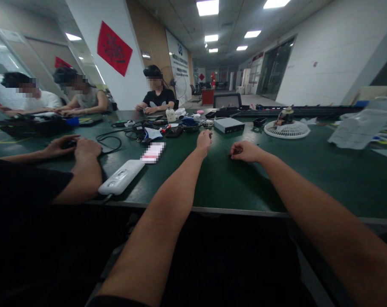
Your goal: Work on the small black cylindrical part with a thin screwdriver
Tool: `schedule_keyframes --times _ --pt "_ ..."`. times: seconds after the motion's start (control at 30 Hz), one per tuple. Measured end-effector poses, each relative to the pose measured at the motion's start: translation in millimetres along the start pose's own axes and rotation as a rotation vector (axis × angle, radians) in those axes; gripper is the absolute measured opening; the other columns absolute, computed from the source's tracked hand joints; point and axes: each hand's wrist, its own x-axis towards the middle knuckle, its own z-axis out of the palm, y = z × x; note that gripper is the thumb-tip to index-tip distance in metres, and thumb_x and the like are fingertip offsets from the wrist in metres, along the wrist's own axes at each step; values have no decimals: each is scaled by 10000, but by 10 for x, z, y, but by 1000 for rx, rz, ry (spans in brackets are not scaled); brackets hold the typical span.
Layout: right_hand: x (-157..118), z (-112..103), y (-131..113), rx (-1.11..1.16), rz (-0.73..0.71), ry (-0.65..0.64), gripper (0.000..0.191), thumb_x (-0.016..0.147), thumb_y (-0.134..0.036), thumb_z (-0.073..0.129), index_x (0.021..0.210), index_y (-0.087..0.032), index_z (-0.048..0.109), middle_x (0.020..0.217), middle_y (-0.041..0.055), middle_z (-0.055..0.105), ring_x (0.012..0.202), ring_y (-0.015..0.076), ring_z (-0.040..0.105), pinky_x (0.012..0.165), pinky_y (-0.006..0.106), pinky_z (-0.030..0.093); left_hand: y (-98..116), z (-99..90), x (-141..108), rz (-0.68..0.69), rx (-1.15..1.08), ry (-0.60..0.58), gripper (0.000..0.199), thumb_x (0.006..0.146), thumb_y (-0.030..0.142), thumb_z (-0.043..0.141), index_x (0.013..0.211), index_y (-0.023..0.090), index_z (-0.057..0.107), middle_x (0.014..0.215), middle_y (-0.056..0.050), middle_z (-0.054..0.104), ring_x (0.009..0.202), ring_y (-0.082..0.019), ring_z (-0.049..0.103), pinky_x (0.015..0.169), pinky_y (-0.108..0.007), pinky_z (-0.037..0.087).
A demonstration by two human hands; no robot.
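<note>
My left hand [204, 141] is raised just over the green table [225, 187]. Its fingers are curled closed, and a small dark bit shows at the fingertips, too small to name. To the right of it, my right hand [244, 152] is low over the tabletop with thumb and fingers pinched together. Something thin and dark shows at those fingertips, but I cannot make out what it is. The two hands are apart. Beyond them is a grey box-shaped device [229, 125].
A white power strip [121, 177] and a phone [153, 152] lie left of my arms. A co-worker's hands [88, 147] are farther left. Cables [112, 138] and small parts clutter the back. A white fan grille [287, 129] and plastic bags [356, 123] are on the right.
</note>
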Motion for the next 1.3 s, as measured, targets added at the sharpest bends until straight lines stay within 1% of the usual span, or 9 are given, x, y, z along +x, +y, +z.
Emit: schedule_keyframes --times 0.1,0.27,0.43,0.6,0.67,0.93,1.03,1.13,1.3 --pt "-2 -3 -1 -9 -1 2 191 639 -181 820 758 -202 672 684 5 677 699 194 646 687 329 528 18 13 -5 29 -25 30 266 1020 285 453 788 180 528 728 20 527 539 -76 458 509 -201 342" --pt "11 5 26 -12 -5 1 185 649 -183 805 779 -203 674 685 8 670 697 198 641 675 339 523 25 25 -18 70 -65 -5 262 1039 272 453 814 165 536 786 1 568 569 -67 530 518 -197 366" --pt "45 -2 89 -31 -19 -31 160 671 -178 765 797 -197 670 714 13 668 689 194 635 661 336 498 31 17 -50 74 -128 -40 275 1064 384 449 935 164 552 826 -18 599 595 -78 594 560 -206 422" --pt "93 -9 161 -48 -35 -57 155 693 -189 744 829 -191 669 727 6 665 678 180 615 661 323 480 41 15 -115 -6 -112 -60 372 1055 555 390 1094 213 531 841 -4 582 599 -88 595 533 -207 427" --pt "105 -5 178 -35 -36 -63 150 697 -185 741 829 -189 669 732 8 671 684 177 618 669 319 484 45 15 -138 -31 -104 -61 370 1056 570 363 1107 235 514 823 10 561 584 -84 570 535 -207 439" --pt "104 10 194 8 -23 -52 171 678 -168 766 816 -196 669 743 5 691 691 169 625 673 305 495 44 4 -101 -32 -162 -47 297 1066 506 357 1016 245 488 787 31 508 528 -70 471 458 -199 310" --pt "100 7 194 -4 -35 -41 166 680 -170 763 813 -192 666 762 8 695 685 164 619 669 303 487 45 8 -76 -45 -165 -62 207 1039 399 426 959 225 506 773 31 511 526 -70 476 450 -196 281" --pt "94 2 184 -14 -48 -48 157 685 -178 753 817 -187 668 738 0 679 666 159 602 652 300 470 51 17 -74 -50 -164 -70 157 1004 291 451 894 201 517 757 29 513 525 -67 468 448 -199 272" --pt "86 1 158 -14 -22 -47 151 681 -159 740 809 -188 665 739 -4 676 674 156 600 660 295 469 73 43 -67 -28 -201 -54 181 1006 238 453 854 180 534 723 28 513 536 -69 479 481 -200 311"
